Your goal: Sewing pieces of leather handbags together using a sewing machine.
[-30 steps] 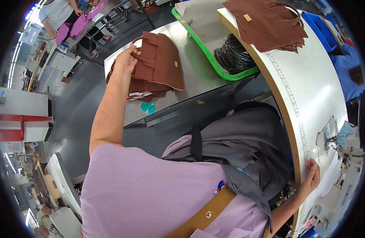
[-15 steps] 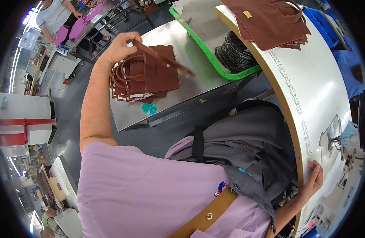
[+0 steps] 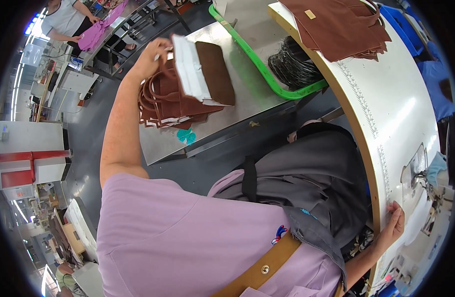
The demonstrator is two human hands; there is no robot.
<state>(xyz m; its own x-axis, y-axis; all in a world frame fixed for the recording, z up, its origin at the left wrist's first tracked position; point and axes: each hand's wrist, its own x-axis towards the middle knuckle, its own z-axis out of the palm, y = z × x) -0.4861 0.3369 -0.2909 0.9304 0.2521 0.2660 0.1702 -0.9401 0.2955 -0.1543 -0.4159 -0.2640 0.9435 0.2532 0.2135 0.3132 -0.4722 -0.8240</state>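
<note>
My left hand [image 3: 153,57] is at the far left, over a steel table. Its fingers, somewhat blurred, are curled at the edge of a brown bag panel [image 3: 217,69]. This panel is tilted over the pile, with a white backing piece [image 3: 190,69] showing on its turned-up side. Beneath it lies a stack of brown bag panels [image 3: 160,106] with looped handles. My right hand [image 3: 395,222] rests at the near edge of the white worktable, thumb and fingers drawn together. Whatever they may pinch is too small to make out. A sewing machine plate [image 3: 414,166] lies just beyond it.
Another stack of brown panels [image 3: 331,24] lies on the white worktable [image 3: 386,94]. A green-rimmed tray [image 3: 257,64] holds a black bundle [image 3: 294,64]. A teal round piece [image 3: 186,136] lies on the steel table [image 3: 158,148]. Another person [image 3: 67,22] handles purple fabric at upper left.
The brown panel, seen edge-on before, has swung over above the pile and shows its white backing. My left hand stays near the same spot; my right hand has barely moved.
</note>
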